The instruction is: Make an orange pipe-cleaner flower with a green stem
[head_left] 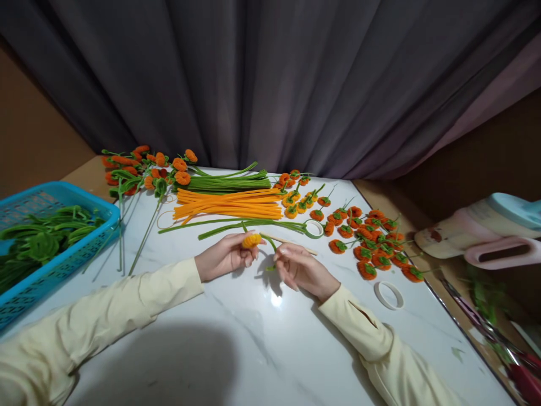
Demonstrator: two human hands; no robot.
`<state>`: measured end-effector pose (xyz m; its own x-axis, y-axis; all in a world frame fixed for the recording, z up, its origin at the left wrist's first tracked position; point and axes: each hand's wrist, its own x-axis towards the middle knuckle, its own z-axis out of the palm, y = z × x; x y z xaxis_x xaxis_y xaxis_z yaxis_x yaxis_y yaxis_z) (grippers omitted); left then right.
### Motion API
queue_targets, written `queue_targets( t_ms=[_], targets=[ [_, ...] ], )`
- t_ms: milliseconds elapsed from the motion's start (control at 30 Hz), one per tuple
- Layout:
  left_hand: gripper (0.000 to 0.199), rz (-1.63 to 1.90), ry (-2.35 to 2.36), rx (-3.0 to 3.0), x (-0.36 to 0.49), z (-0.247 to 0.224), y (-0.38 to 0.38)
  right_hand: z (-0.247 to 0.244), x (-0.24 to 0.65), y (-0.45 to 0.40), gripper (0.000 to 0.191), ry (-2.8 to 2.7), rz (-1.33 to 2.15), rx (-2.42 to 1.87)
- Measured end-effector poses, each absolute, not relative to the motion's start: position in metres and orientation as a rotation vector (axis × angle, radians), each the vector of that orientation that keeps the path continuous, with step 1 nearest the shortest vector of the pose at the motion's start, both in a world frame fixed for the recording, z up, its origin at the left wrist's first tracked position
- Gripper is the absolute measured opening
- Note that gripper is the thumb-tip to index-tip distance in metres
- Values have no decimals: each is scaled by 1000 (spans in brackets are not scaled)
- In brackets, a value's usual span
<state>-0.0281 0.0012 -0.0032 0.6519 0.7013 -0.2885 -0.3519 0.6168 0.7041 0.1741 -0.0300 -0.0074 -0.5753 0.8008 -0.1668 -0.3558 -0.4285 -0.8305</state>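
While the left hand (228, 254) pinches a yellow ball (252, 241), the right fingers (287, 260) close on a green stem (270, 243). Green leaves (46, 237) fill the blue basket (110, 217).

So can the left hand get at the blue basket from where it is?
Probably yes, once it lets go: the left hand holds a yellow piece, but only bare tabletop and some upright-looking green stems lie toward the blue basket.
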Motion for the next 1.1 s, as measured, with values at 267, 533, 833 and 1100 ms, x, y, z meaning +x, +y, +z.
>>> queue_targets(
  t_ms=[267, 533, 833, 1100],
  targets=[
    [41, 424, 698, 627, -32, -13, 7, -8, 180, -23, 17, -882, 1784, -811],
    [39, 234, 785, 885, -29, -1, -1, -8, 161, -38, 42, -1470, 1465, -893],
    [38, 295, 866, 1120, -24, 9, -14, -14, 158, -43, 47, -1986, 921, -915],
    [42, 373, 847, 1106, -24, 1, -13, -17, 158, -49, 42, -2140, 411, -876]
  ],
)
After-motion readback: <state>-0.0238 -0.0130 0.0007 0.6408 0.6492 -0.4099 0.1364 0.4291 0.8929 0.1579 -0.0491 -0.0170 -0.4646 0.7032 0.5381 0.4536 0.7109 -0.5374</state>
